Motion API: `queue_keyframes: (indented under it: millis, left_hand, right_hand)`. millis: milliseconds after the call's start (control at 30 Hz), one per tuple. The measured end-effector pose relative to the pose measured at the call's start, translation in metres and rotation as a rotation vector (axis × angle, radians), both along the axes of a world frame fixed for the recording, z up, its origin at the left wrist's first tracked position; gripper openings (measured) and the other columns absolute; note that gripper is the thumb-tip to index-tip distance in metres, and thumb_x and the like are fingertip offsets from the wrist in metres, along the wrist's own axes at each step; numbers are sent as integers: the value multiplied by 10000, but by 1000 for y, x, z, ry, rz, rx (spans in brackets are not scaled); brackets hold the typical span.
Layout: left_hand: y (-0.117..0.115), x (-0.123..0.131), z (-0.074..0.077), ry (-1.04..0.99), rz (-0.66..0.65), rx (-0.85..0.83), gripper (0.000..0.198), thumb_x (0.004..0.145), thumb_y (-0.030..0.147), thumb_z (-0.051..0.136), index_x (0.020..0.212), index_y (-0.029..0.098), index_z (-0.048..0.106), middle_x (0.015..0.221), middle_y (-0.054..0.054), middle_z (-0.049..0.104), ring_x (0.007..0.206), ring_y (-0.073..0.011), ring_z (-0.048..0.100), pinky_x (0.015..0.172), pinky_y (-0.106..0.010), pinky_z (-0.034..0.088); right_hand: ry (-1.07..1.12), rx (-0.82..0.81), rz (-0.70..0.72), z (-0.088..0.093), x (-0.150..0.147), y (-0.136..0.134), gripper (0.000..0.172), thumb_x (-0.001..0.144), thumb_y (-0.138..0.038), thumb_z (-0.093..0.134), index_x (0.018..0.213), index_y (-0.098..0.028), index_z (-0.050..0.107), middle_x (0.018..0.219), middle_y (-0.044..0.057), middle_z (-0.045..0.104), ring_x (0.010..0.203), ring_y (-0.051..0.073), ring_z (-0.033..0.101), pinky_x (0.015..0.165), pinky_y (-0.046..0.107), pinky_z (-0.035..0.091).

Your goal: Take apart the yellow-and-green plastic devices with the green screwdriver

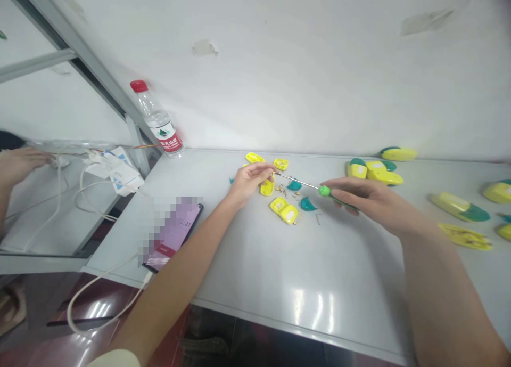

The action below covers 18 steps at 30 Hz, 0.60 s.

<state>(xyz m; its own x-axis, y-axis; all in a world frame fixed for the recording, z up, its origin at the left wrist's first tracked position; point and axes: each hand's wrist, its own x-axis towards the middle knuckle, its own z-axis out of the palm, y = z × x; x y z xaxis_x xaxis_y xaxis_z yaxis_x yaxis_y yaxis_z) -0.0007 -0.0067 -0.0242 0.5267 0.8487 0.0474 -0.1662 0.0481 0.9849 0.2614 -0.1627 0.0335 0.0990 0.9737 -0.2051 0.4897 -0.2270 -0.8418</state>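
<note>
My right hand (355, 196) is closed around the green handle of a screwdriver (325, 190), whose thin shaft points left. Its tip meets the fingertips of my left hand (253, 179), which pinch something small and brass-coloured too tiny to name. Just below those fingers lies a yellow plastic shell (267, 187). Around it are more yellow shell pieces, one an open pair (283, 210), and teal plastic caps (307, 204). Small brass-coloured bits (281, 190) are scattered between them.
Several yellow-and-green plastic cases (377, 171) lie at the right of the grey table (255, 266). On the left are a phone (175, 236) with a cable, a water bottle (162, 122), and a white power strip (122, 171). Another person's hand (26, 164) is at far left.
</note>
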Motion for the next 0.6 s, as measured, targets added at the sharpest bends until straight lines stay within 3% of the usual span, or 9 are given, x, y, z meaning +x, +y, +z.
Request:
queue_keyframes:
  millis: [267,600]
  left_hand:
    - [0,0,0,33,-7,14,343,801,466,829,1022,205,816,1041,-78,810,791,-120,695,740,-264,496]
    - [0,-1,-1,22,-26,-38,397,724,431,893,1053,219,832,1108,-87,812,873,-157,713,880,-332,528]
  right_hand:
    - [-10,2,-4,2,-1,-1,540,904,-688,655,1250,-288,764,878,51,678,750,191,567,615,336,466]
    - [-18,12,-3,3,-2,-1,542,893,-700,658,1227,-288,774,844,53,669,734,194,568,597,333,468]
